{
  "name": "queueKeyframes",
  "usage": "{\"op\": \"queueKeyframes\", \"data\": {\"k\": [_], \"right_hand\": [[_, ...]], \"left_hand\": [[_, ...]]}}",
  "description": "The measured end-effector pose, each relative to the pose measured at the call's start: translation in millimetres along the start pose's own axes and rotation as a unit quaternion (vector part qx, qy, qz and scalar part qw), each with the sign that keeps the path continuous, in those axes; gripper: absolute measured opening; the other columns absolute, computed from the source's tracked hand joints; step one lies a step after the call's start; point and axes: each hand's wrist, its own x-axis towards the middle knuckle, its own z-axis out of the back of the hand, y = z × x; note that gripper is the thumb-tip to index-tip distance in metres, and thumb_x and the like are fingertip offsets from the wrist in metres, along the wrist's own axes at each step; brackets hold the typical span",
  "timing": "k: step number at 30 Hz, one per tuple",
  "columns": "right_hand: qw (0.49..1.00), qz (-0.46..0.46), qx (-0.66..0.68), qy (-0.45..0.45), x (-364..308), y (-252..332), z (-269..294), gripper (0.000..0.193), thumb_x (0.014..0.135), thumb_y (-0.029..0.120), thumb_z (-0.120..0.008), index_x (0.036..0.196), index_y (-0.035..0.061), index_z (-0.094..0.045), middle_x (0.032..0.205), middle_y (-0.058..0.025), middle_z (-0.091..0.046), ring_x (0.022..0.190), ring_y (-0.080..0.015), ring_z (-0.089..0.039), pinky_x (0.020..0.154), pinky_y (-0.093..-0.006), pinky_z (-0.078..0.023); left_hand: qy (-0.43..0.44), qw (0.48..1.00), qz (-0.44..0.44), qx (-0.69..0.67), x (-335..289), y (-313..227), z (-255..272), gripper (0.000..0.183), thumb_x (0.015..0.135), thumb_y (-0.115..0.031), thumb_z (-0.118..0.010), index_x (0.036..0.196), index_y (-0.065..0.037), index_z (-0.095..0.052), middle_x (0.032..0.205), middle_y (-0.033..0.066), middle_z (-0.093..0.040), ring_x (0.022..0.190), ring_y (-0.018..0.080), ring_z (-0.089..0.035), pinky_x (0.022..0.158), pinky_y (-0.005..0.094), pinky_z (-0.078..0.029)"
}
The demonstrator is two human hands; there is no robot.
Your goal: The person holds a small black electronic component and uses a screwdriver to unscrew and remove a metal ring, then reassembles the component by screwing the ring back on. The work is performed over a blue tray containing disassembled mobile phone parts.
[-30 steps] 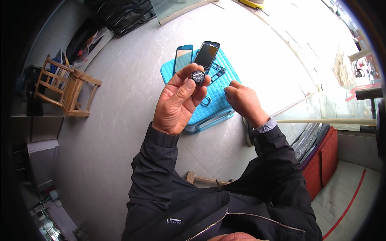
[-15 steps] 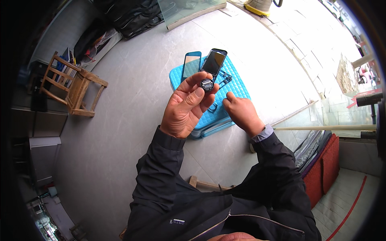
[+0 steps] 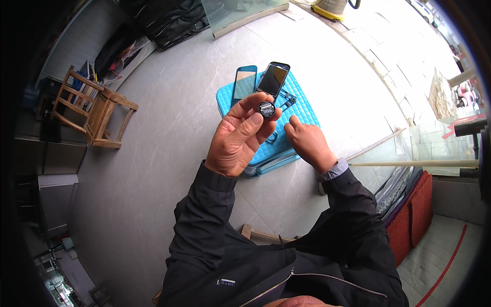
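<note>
My left hand is closed, palm up, with a small round black disc pinched between thumb and fingers. The disc shows a pale bar and fine detail on its upper face. Close by on the right, my right hand is curled with its fingertips pressed together; whatever it may hold is hidden. Both hands are above a blue quilted case. On the case lie a phone-shaped device with a dark screen, a blue-framed flat panel, a thin black jointed part and a small dark loop.
A wooden chair stands on the grey tiled floor to the left. Black bags and a glass panel are at the far side. Rolled or folded mats rest at the right, near a pale pole.
My left hand has shifted very slightly right with the disc, which has tilted a little. My right hand has barely moved.
</note>
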Motion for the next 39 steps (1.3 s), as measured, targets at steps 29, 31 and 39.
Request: {"op": "queueKeyframes", "data": {"k": [29, 31, 39], "right_hand": [[0.826, -0.075, 0.503, -0.244, 4, 36, 97, 0.01, 0.089, -0.006, -0.065, 0.096, 0.0004, -0.067, 0.089, -0.0069, -0.067, 0.077, -0.0151, -0.065, 0.07, -0.0282, -0.052], [0.829, -0.069, 0.495, -0.253, 5, 37, 95, 0.011, 0.088, -0.007, -0.066, 0.096, 0.0007, -0.068, 0.087, -0.007, -0.066, 0.076, -0.016, -0.065, 0.069, -0.0282, -0.052], [0.851, -0.073, 0.451, -0.259, 5, 40, 95, 0.012, 0.087, -0.009, -0.067, 0.095, 0.0002, -0.068, 0.084, -0.0081, -0.066, 0.074, -0.0174, -0.065, 0.067, -0.0288, -0.051]], "left_hand": [[-0.012, 0.989, 0.021, 0.147, 3, 15, -21, 0.035, 0.106, -0.007, -0.067, 0.14, -0.003, -0.061, 0.131, 0.009, -0.066, 0.117, 0.0146, -0.067, 0.105, 0.031, -0.058], [-0.015, 0.988, 0.027, 0.154, 2, 15, -21, 0.034, 0.106, -0.008, -0.067, 0.139, -0.003, -0.062, 0.131, 0.009, -0.065, 0.116, 0.0147, -0.067, 0.105, 0.0315, -0.058], [-0.005, 0.988, 0.029, 0.148, 1, 14, -20, 0.036, 0.106, -0.011, -0.069, 0.14, -0.003, -0.062, 0.133, 0.0083, -0.065, 0.118, 0.016, -0.067, 0.106, 0.0321, -0.058]]}}
